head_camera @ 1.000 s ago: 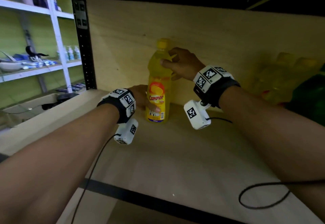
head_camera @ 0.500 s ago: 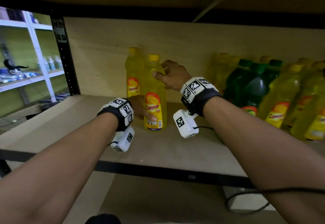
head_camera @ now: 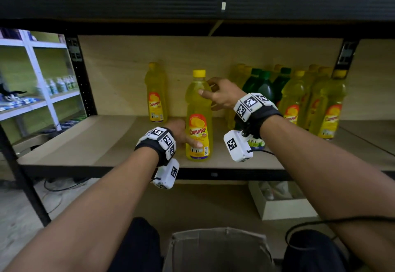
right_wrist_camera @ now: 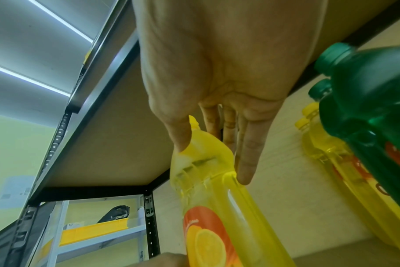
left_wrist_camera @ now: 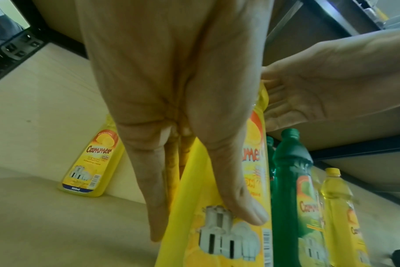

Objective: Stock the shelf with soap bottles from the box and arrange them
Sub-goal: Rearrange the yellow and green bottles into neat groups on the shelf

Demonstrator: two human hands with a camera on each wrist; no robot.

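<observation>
1. Since 0.5 s ago, the held yellow soap bottle [head_camera: 198,120] stands nearer the shelf's [head_camera: 89,141] front edge, farther from the lone bottle [head_camera: 156,94] at the back wall.
2. The left hand [head_camera: 180,131] grips its lower label, thumb in front, fingers behind.
3. The right hand [head_camera: 223,94] pinches its shoulder.
4. Green and yellow bottles [head_camera: 299,98] cluster toward the shelf's right end.
5. The box [head_camera: 218,248] sits below.

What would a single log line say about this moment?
left hand: grips front yellow soap bottle low | right hand: grips its shoulder | bottle: upright on shelf board | box: below
</observation>
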